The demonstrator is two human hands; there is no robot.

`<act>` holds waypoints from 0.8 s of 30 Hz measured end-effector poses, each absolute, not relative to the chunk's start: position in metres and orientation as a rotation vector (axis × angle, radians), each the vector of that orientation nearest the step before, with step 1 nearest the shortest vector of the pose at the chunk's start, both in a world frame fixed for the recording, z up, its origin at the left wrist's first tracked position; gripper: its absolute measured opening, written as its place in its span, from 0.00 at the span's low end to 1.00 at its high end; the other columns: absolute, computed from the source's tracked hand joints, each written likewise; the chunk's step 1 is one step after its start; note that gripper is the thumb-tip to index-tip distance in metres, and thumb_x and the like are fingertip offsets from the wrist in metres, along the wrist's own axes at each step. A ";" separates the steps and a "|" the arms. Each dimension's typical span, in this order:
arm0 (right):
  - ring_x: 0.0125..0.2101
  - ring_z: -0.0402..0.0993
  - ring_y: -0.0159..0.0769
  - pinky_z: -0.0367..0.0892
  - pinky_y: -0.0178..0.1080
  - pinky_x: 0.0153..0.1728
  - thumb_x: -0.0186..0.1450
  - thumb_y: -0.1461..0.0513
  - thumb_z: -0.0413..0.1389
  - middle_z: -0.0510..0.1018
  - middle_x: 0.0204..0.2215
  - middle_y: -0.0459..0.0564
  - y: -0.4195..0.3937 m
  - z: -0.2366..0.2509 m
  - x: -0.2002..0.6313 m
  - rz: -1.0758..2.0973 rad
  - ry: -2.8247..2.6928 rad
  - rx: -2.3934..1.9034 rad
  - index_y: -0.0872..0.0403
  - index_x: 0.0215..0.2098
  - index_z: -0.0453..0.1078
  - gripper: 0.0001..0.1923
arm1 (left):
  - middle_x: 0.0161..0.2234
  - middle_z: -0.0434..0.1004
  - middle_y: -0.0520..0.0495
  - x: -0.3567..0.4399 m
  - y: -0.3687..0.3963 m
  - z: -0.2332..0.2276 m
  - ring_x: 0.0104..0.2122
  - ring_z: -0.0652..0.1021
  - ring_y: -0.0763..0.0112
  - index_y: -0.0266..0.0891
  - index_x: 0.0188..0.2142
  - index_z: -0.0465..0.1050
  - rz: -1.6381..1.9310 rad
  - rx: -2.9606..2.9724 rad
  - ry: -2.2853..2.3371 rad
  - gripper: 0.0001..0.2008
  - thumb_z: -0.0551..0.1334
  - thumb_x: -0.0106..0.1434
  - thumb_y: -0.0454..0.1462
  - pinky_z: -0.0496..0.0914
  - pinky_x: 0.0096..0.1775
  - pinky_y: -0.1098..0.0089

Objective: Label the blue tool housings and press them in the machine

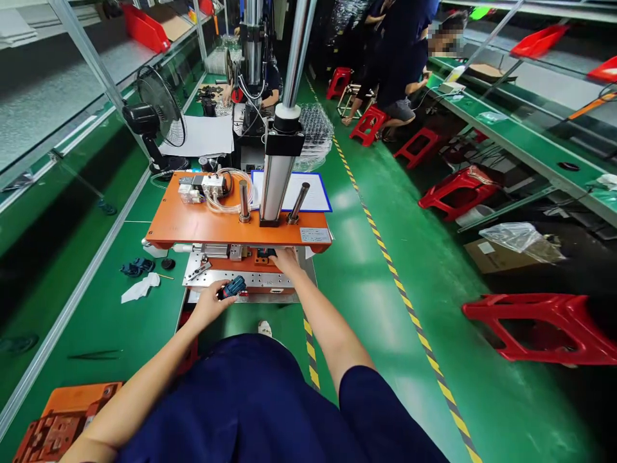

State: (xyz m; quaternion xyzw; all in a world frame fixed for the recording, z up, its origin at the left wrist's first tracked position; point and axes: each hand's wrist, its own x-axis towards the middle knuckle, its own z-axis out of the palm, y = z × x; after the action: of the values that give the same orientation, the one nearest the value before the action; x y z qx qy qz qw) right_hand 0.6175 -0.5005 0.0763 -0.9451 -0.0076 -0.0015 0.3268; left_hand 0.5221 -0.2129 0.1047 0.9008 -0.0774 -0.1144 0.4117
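My left hand [212, 301] is closed around a dark blue bundle of coiled cable [235, 286], held just in front of the press's perforated metal base [270, 280]. Under the orange top plate [216, 222], my right hand [288, 262] reaches in from the right. Its fingers are bent together at a small dark part [265, 253] on an orange fixture block [261, 261]. The plate's shadow and the hand hide the fingertips, so whether they grip that part is unclear. A horizontal metal cylinder [214, 251] lies left of the fixture.
Left of the press lie more coiled cables [137, 267], a white cloth [141, 287] and tweezers [96, 355]. A fan [159, 109] stands behind them. Red stools [457, 191] and another bench [520, 135] are on the right; people work farther back. Orange fixtures [62, 418] sit lower left.
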 end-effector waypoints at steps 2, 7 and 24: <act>0.59 0.66 0.56 0.56 0.55 0.61 0.60 0.65 0.63 0.78 0.52 0.61 -0.502 0.073 0.621 -0.035 -0.055 -2.481 0.54 0.49 0.75 0.17 | 0.48 0.82 0.40 0.535 -0.218 0.107 0.46 0.81 0.54 0.38 0.51 0.75 -0.259 2.282 -0.230 0.25 0.68 0.56 0.47 0.74 0.49 0.58; 0.56 0.68 0.51 0.61 0.51 0.60 0.63 0.58 0.61 0.78 0.51 0.58 -0.516 0.068 0.583 -0.199 -0.016 -2.388 0.53 0.50 0.74 0.17 | 0.52 0.80 0.41 0.583 -0.251 0.111 0.51 0.79 0.54 0.41 0.55 0.73 -0.230 2.336 -0.347 0.26 0.69 0.58 0.43 0.72 0.54 0.59; 0.48 0.74 0.48 0.68 0.53 0.54 0.60 0.47 0.59 0.78 0.46 0.59 -0.574 0.006 0.462 -0.302 0.622 -1.840 0.56 0.45 0.73 0.24 | 0.50 0.79 0.37 0.635 -0.340 0.078 0.58 0.71 0.45 0.41 0.45 0.77 -0.332 2.474 -0.490 0.18 0.69 0.59 0.46 0.60 0.62 0.55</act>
State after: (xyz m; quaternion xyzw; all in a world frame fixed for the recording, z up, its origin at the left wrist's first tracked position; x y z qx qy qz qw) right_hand 0.4619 -0.5744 0.0058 -0.7788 0.2633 -0.1277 0.5548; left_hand 0.6350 -0.3400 0.0777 0.9294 -0.1842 -0.1246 0.2947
